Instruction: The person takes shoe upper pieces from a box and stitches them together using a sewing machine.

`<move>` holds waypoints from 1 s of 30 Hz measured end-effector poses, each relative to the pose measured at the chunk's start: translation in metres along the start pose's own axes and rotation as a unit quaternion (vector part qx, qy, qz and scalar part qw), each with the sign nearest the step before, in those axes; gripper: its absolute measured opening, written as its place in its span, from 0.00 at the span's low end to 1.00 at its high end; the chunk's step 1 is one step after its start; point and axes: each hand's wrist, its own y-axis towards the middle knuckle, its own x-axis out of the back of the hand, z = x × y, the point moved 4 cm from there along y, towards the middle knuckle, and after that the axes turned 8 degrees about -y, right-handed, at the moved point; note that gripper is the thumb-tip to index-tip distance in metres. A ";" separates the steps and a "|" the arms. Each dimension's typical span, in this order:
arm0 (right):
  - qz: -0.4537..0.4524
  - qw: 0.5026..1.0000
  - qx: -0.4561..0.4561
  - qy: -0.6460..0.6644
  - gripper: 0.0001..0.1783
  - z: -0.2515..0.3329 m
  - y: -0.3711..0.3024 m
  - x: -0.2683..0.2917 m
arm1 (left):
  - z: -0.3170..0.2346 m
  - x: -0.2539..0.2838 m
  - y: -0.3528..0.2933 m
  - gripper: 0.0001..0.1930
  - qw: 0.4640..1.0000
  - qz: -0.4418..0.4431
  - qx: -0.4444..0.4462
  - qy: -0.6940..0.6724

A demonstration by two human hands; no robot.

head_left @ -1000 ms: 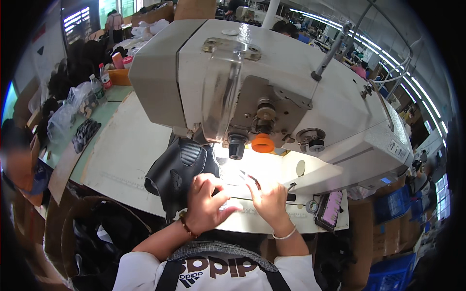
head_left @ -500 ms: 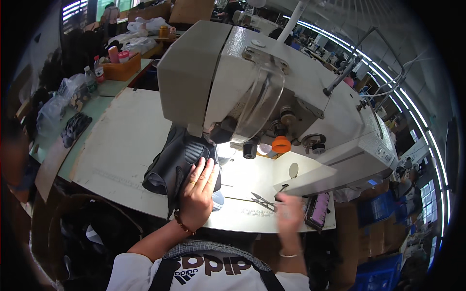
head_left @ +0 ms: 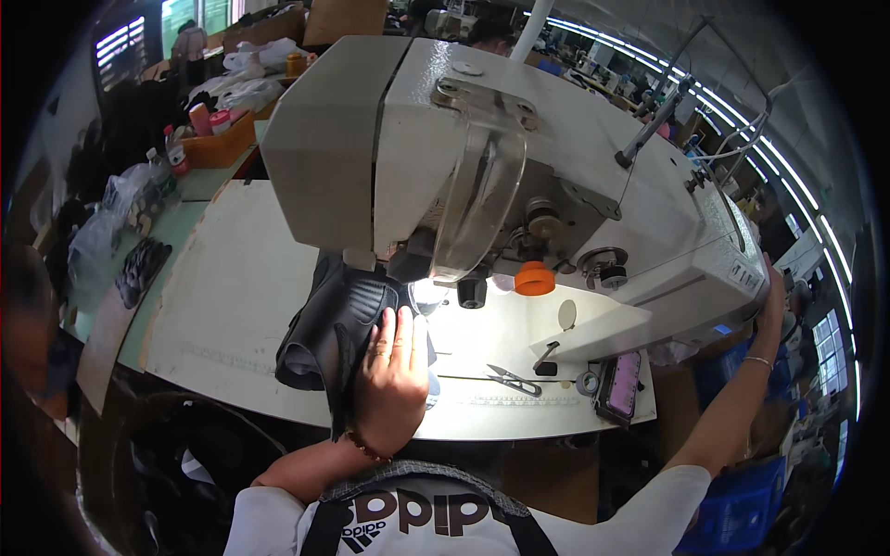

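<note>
My left hand (head_left: 393, 375) lies with its fingers stretched out on a black leather-like piece (head_left: 324, 315). This folded piece has ribbed padding and sits under the head of a large pale sewing machine (head_left: 338, 157), at the lit needle area, where the needle itself is hidden. Over at the machine's right end, my right hand (head_left: 771, 306) reaches round the housing; its fingers are hidden behind it. Thread snips (head_left: 515, 380) rest on the white table (head_left: 222, 278) between my arms.
A pink-and-black box-like item (head_left: 619, 385) sits at the table's right edge, beside a small round roll (head_left: 588, 382). An orange bin (head_left: 218, 146), bottles and plastic bags occupy the green bench on the left. Blue crates (head_left: 732, 510) stand low on the right.
My right hand has moved from above the table near the snips out to the machine's right end. My left hand stays on the black piece. The whole view has shifted slightly.
</note>
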 end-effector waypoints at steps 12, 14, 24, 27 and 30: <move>-0.092 0.977 0.134 0.135 0.28 -0.005 -0.080 -0.014 | -0.004 -0.003 0.002 0.23 0.995 0.031 -0.060 0.070; -0.086 0.977 0.100 0.169 0.26 -0.012 -0.075 -0.013 | -0.004 -0.003 0.002 0.21 0.996 0.034 -0.045 0.068; -0.247 0.804 0.530 -0.103 0.13 0.169 -0.289 -0.080 | -0.007 -0.006 0.001 0.20 0.996 0.004 -0.040 0.085; -0.050 0.612 0.772 -0.166 0.13 0.236 -0.377 -0.141 | -0.006 -0.006 0.001 0.20 0.996 0.000 -0.041 0.077; -0.009 0.559 0.806 -0.193 0.17 0.286 -0.408 -0.176 | -0.004 -0.009 0.000 0.23 0.997 0.038 -0.046 0.046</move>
